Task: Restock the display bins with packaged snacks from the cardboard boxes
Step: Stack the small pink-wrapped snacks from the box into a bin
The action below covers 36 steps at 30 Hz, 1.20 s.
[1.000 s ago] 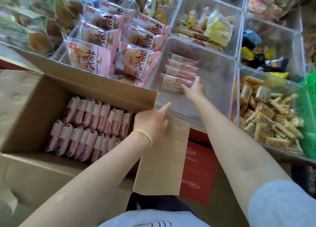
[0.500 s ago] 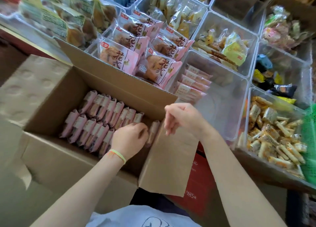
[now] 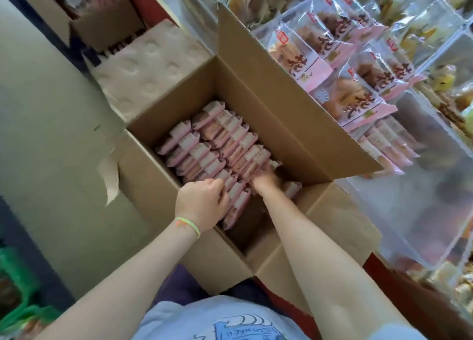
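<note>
Cardboard box [image 3: 268, 104] open at centre, flaps out, pink snack packs [image 3: 212, 145] standing on edge in two tight rows inside. Near end of box already emptied.

Left hand [image 3: 202, 201] at the near end of the left row, fingers curled over pack tops, apparently gripping a few. Right hand [image 3: 266, 181] pushed down between the right row and the far box wall, fingers buried; wrapped round packs or just wedged in, cannot tell.

Step in hand, as judged: lifting out a block of packs for the bin. Best done by squeezing the block from both ends, lifting straight up, keeping packs upright so none fan out or drop back. Thin film wrappers, probably slippery; worth taking a modest handful.

Clear display bin [image 3: 409, 211] to the right of the box, mostly bare, one short row of matching packs [image 3: 384, 145] at its far end. Upright long flap [image 3: 294, 88] between box and bin: needs clearing on transfer. Larger pink pastry bags [image 3: 332, 65] in the bin beyond. Second carton [image 3: 102, 19] at far left, well apart.
</note>
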Tool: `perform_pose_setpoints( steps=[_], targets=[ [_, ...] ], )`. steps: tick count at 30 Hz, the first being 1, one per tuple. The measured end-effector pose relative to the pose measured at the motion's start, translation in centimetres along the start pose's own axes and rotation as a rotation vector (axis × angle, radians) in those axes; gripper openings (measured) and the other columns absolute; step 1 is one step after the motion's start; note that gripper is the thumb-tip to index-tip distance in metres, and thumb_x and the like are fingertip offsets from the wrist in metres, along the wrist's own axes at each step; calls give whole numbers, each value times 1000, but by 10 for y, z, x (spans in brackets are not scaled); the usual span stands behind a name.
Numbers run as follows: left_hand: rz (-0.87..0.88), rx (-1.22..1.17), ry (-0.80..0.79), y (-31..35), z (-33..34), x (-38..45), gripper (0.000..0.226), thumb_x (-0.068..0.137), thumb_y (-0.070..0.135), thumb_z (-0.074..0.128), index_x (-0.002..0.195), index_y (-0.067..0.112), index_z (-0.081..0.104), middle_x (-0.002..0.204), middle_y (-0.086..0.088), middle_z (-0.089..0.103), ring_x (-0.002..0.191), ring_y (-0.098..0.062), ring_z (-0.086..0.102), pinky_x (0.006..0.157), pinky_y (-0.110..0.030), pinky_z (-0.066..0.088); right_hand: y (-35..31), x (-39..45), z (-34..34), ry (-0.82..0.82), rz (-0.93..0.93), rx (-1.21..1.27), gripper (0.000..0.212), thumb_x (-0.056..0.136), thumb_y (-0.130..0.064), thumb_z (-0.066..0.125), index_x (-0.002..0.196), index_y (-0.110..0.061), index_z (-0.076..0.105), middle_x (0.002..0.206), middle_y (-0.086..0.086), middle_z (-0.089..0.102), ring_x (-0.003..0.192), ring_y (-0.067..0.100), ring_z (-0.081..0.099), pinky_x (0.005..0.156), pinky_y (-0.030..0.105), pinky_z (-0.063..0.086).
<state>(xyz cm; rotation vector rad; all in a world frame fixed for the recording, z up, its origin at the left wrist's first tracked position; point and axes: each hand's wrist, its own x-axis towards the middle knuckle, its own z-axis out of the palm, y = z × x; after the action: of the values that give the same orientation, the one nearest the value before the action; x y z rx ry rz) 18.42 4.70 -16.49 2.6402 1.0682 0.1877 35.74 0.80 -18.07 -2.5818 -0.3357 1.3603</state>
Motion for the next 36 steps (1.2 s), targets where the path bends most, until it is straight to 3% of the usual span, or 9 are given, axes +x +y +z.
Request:
perform_pose_setpoints(
  steps=[7, 12, 16, 22, 24, 26, 28, 33, 36],
  targets=[
    [3, 1, -19, 0, 0, 1, 26, 81, 35, 47, 62, 20, 56, 58, 2, 58, 52, -25, 59, 49, -29, 38, -9, 31, 29, 27, 171, 316, 62, 93, -53, 56, 141, -15, 44, 135, 10, 52, 123, 32, 53, 104, 39, 44],
    [13, -8, -4, 1, -1, 2, 23, 81, 33, 48, 63, 20, 56, 57, 2, 57, 52, -24, 59, 49, -28, 35, 0, 32, 28, 76, 312, 545, 48, 81, -43, 76, 113, -13, 57, 118, 12, 64, 103, 29, 65, 88, 37, 55],
    [3, 4, -53, 2, -2, 2, 24, 80, 34, 47, 62, 21, 57, 58, 2, 59, 54, -23, 61, 50, -27, 34, 8, 12, 15, 224, 234, 522, 43, 90, -37, 68, 122, -9, 64, 120, 9, 66, 108, 28, 64, 72, 26, 43],
    [-143, -32, -191, 12, -15, 6, 37, 88, 44, 41, 71, 20, 64, 72, 3, 67, 69, -24, 67, 57, -30, 44, 19, -47, -17, 214, 6, 628, 39, 77, -39, 74, 111, -20, 70, 111, -1, 69, 98, 19, 66, 91, 36, 55],
    [-409, -387, -230, 19, -26, 15, 36, 87, 57, 50, 90, 26, 67, 93, 7, 70, 89, -19, 66, 76, -32, 49, 24, -68, -35, 127, -97, 681, 28, 80, -30, 77, 105, -19, 72, 101, -5, 73, 94, 13, 69, 90, 34, 56],
    [-688, -1149, -362, 31, -43, 29, 62, 75, 65, 63, 116, 18, 64, 111, -5, 71, 101, -24, 67, 93, -39, 52, 31, -94, -57, 21, -236, 697, 22, 84, -21, 76, 105, -16, 73, 98, -3, 76, 91, 11, 71, 85, 28, 58],
    [-656, -1556, -473, 41, -49, 37, 86, 72, 58, 75, 137, 8, 50, 122, -17, 67, 106, -33, 67, 94, -48, 53, 42, -120, -80, -75, -361, 633, 18, 88, -23, 73, 104, -15, 74, 97, 1, 77, 88, 11, 71, 75, 20, 56],
    [-388, -1784, -753, 103, -63, 29, 70, 70, 43, 85, 129, 11, 62, 127, -16, 64, 112, -29, 65, 91, -40, 54, 85, -158, -123, -88, -460, 586, 30, 86, -51, 65, 103, -30, 77, 106, 3, 75, 104, 26, 70, 95, 50, 54],
    [-498, -1887, -858, 130, -55, 25, 80, 63, 39, 91, 132, 12, 61, 132, -19, 61, 119, -35, 61, 100, -52, 50, 122, -170, -141, 15, -563, 668, 46, 93, -23, 67, 129, -48, 59, 119, -20, 66, 114, 5, 62, 90, 30, 56]
  ],
)
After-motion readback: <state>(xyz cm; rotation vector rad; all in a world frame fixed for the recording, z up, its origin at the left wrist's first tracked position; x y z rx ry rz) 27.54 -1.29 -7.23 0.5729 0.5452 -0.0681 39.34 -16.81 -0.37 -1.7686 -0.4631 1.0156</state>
